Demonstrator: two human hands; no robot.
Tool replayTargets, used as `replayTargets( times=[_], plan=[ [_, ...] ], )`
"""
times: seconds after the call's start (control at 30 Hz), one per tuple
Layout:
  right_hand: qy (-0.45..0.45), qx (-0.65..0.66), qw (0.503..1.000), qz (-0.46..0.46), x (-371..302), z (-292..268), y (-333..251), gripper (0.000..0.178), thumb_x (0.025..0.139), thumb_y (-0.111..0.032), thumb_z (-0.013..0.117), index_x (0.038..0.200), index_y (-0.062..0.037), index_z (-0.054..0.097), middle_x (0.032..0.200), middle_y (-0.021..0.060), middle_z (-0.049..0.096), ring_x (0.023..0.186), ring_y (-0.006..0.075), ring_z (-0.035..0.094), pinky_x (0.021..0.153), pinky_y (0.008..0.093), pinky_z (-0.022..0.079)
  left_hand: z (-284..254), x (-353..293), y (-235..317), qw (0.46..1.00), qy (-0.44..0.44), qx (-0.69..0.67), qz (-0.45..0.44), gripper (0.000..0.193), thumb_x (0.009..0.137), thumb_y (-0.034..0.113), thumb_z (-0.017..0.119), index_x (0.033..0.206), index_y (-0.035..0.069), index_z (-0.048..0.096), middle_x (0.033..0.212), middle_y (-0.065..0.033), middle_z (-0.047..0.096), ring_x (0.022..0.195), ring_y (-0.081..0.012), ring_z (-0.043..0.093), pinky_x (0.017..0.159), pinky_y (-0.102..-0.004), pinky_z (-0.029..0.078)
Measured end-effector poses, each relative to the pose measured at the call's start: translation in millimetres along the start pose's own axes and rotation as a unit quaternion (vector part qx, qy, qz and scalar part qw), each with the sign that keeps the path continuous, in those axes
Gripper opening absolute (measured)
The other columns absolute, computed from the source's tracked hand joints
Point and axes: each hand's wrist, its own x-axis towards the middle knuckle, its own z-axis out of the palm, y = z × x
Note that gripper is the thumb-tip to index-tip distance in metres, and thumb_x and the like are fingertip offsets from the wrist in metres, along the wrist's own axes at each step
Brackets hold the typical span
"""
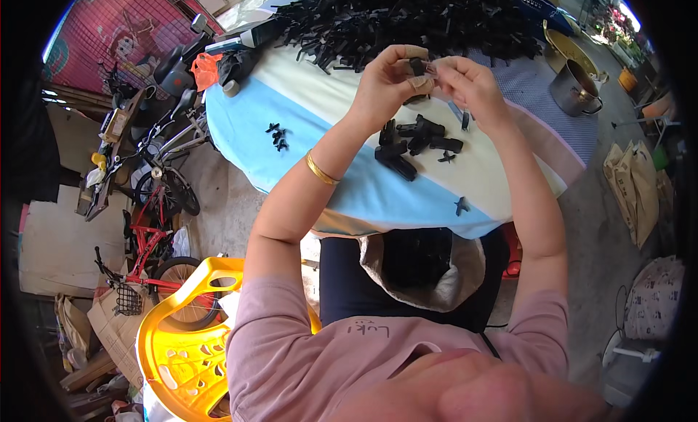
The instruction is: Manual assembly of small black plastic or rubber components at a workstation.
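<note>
Over the far part of the cloth-covered table, my two hands work close together. Between the thumb and fingers of my left hand is a small black plastic part. My right hand is closed in a pinch against that part; what its fingers hold is too small to make out. A thin shiny strip shows just below the right hand; whether it is held or lies on the cloth I cannot tell. Nearer to me, several black plastic pieces lie in a loose group. A small black cross-shaped piece rests near the front edge.
A large heap of black parts covers the table's far side. Small black bits lie on the blue stripe. At the right stands a metal pot. An open cloth bag is at my lap; a yellow chair stands left.
</note>
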Motion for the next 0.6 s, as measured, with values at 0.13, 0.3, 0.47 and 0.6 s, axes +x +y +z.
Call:
replayTargets(
  times=[0.13,0.3,0.47,0.6],
  plan=[
    [0.045,-0.143,0.982,-0.111,-2.8,11.1,0.1,0.020,0.086,-0.014,0.052,0.099,-0.0018,0.061,0.066,-0.0013,0.054,0.054,0.0013,0.042,0.046,0.0145,0.031,-4.3,0.2,-0.6,1.000,0.026,0.002,0.015,0.031,0.076,-0.004,0.061,0.104,0.001,0.049,0.087,-0.0072,0.059,0.077,-0.0116,0.059,0.068,-0.0220,0.049],
    [0.060,-0.180,0.973,-0.132,-4.6,12.2,-0.8,0.018,0.086,-0.015,0.053,0.095,-0.0019,0.062,0.063,-0.0026,0.053,0.053,0.0010,0.041,0.046,0.0145,0.030,-4.1,0.4,-0.7,0.997,0.034,0.067,0.031,0.028,0.075,-0.003,0.062,0.100,0.000,0.050,0.088,-0.0085,0.060,0.080,-0.0132,0.059,0.072,-0.0244,0.050],
    [0.075,-0.203,0.971,-0.098,-6.7,19.3,-4.2,0.015,0.086,-0.015,0.053,0.089,-0.0038,0.062,0.058,-0.0049,0.049,0.048,-0.0001,0.035,0.043,0.0146,0.026,-4.6,-0.4,0.1,0.991,0.031,0.096,0.085,0.020,0.075,-0.006,0.061,0.093,-0.002,0.053,0.088,-0.0075,0.060,0.077,-0.0109,0.058,0.071,-0.0234,0.050],
    [0.073,-0.176,0.980,-0.063,-7.8,19.1,-3.6,0.015,0.086,-0.014,0.052,0.089,-0.0039,0.062,0.059,-0.0050,0.048,0.048,-0.0002,0.034,0.042,0.0150,0.025,-1.1,-3.4,-1.0,0.984,0.047,0.151,0.078,0.020,0.075,-0.007,0.060,0.093,-0.002,0.053,0.087,-0.0076,0.059,0.079,-0.0113,0.058,0.072,-0.0232,0.051]
  ],
)
